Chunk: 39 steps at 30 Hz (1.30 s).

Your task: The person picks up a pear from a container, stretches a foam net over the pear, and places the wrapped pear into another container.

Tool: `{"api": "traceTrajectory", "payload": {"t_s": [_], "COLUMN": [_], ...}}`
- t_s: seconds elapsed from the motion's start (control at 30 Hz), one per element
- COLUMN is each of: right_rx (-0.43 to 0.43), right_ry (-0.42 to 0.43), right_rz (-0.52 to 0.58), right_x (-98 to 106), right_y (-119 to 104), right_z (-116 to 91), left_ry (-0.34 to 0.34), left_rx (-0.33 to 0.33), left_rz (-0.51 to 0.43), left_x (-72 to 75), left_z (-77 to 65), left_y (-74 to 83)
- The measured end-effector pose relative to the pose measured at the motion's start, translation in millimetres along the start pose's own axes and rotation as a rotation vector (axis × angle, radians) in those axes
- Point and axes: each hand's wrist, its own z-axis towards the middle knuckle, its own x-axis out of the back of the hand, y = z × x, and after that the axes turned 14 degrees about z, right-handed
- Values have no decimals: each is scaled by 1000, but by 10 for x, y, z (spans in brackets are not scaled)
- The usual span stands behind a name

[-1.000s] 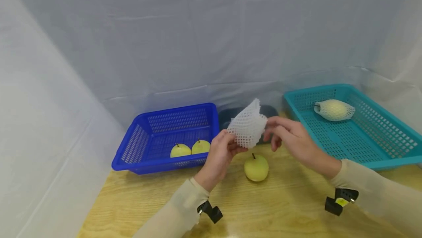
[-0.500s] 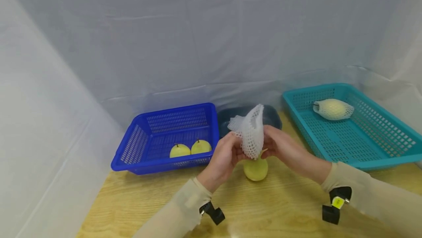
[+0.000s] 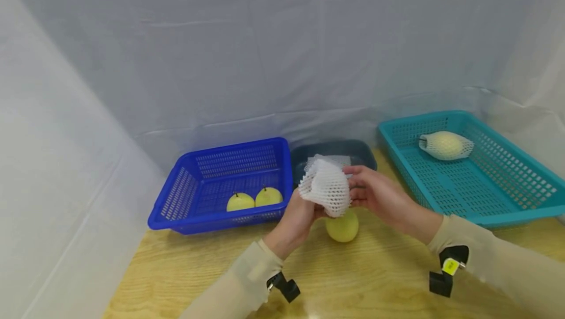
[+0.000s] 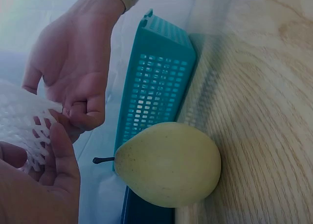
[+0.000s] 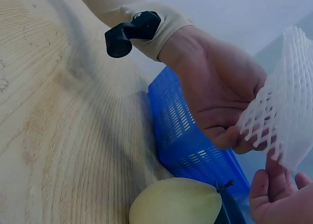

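A white foam fruit net (image 3: 328,186) is held up between both hands, above a yellow-green pear (image 3: 342,226) that stands on the table with its stem up. My left hand (image 3: 296,216) grips the net from the left, its fingers partly hidden behind the mesh. At the net's other side, my right hand (image 3: 379,196) pinches the lower edge with its fingertips; the left wrist view shows these fingers (image 4: 85,114) curled at the mesh. Seen from the right wrist, the net (image 5: 286,106) widens upward, and the pear (image 5: 176,202) lies below it, apart from both hands.
A blue basket (image 3: 176,223) with two pears (image 3: 255,200) stands at the left. To the right, a teal basket (image 3: 490,221) holds a pear in a foam net (image 3: 447,146). Behind the hands sits a dark bin (image 3: 362,149) with more white netting in it.
The right hand has come in from the right to the net. The net has been lowered close over the pear and turned, its upper end now tipped toward the left.
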Motion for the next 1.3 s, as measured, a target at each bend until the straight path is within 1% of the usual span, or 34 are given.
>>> {"api": "traceTrajectory", "payload": {"t_s": [0.13, 0.2, 0.33, 0.43, 0.53, 0.6, 0.7, 0.83, 0.9, 1.07, 1.17, 1.3], "right_rx": [-1, 0, 51, 108, 121, 114, 85, 35, 23, 34, 30, 29], "right_ry": [14, 33, 66, 86, 124, 155, 183, 184, 167, 139, 154, 177], "right_rz": [-36, -64, -121, -106, -50, -17, 8, -19, -53, -111, -123, -135], "right_x": [1, -6, -19, -21, -17, -18, -14, -4, 8, 48, 72, 103], "right_y": [17, 33, 65, 78, 75, 70, 74, 105, 122, 149, 166, 221], "right_z": [-21, -29, -43, -47, -46, -43, -28, -19, -21, -30, -21, 11], "left_ry": [19, 34, 83, 107, 108, 115, 127, 132, 130, 115, 115, 134], "left_rx": [14, -7, -49, -59, -73, -63, -11, 46, 56, 59, 49, 54], "left_rz": [29, 22, 25, 45, 62, 74, 71, 84, 97, 82, 95, 147], "left_x": [-16, -17, 1, 28, 47, 54, 50, 32, 28, 43, 58, 74], "left_z": [6, 2, -23, -24, -14, -3, 11, 18, 14, 23, 30, 21], "left_y": [-9, -40, -77, -78, -75, -76, -73, -60, -57, -84, -117, -160]}}
